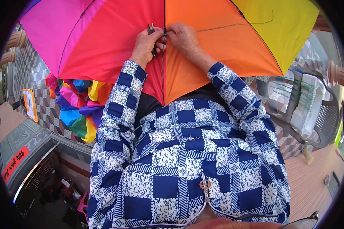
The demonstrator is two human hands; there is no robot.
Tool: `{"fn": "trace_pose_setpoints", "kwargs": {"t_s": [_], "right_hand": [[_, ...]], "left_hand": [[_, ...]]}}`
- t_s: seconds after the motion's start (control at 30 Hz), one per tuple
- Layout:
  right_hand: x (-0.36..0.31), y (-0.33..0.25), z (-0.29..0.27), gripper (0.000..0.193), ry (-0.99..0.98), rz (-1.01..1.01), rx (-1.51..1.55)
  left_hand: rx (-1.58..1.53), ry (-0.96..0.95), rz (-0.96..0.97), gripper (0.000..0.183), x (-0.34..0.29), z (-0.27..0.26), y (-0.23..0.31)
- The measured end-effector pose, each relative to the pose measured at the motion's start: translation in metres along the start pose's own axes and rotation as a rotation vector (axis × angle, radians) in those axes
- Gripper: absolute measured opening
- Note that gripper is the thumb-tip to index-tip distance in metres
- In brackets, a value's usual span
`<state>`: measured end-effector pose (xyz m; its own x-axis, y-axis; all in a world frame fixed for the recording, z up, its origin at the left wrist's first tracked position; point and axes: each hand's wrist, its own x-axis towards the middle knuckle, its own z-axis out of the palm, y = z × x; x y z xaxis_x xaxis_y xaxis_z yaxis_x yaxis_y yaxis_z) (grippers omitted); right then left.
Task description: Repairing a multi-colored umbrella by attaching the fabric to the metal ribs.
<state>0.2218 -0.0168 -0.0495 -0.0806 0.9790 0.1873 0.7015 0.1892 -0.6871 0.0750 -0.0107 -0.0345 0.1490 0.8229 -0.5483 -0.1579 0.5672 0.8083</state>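
Observation:
A rainbow-coloured umbrella canopy (214,45) spreads across my lap, its panels pink, red, orange and yellow. One thin dark rib (163,72) runs down its middle toward me. My left hand (146,42) is closed round small pointed snips (153,45), blade tips upward, and its fingers also reach the rib. On the rib's other side, my right hand (184,37) pinches at a dark joint (164,32). A thin brownish thread (227,26) trails from the right hand across the orange panel to the yellow one. The pinched end is hidden by the fingers.
To the right, a grey plastic chair (334,110) bears a white block (309,101) with several thin green strands (294,89). Colourful bunched cloth (76,103) lies at the left. Beyond it, an orange-edged board (30,105) stands on the patterned tile floor (46,118).

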Motion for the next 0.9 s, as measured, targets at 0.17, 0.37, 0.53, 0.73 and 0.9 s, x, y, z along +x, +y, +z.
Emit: {"fn": "trace_pose_setpoints", "kwargs": {"t_s": [0.17,0.37,0.53,0.73,0.9], "right_hand": [[0.003,0.001,0.001,0.017,-0.030,0.021,0.032],[0.001,-0.023,-0.016,0.022,-0.141,0.276,0.087],[-0.002,-0.029,-0.011,0.025,-0.168,0.282,-0.080],[-0.004,-0.018,-0.004,0.025,-0.143,0.306,0.113],[-0.011,-0.009,0.002,0.022,-0.036,0.188,0.316]], "left_hand": [[-0.042,0.065,0.062,0.012,-0.002,0.008,-0.004],[-0.040,0.242,0.186,0.014,-0.005,0.023,-0.014],[-0.075,0.333,0.291,0.012,-0.002,0.026,-0.022],[-0.153,0.369,0.291,0.013,-0.007,0.033,-0.022],[-0.368,0.424,0.304,0.015,-0.006,0.030,-0.026]]}}
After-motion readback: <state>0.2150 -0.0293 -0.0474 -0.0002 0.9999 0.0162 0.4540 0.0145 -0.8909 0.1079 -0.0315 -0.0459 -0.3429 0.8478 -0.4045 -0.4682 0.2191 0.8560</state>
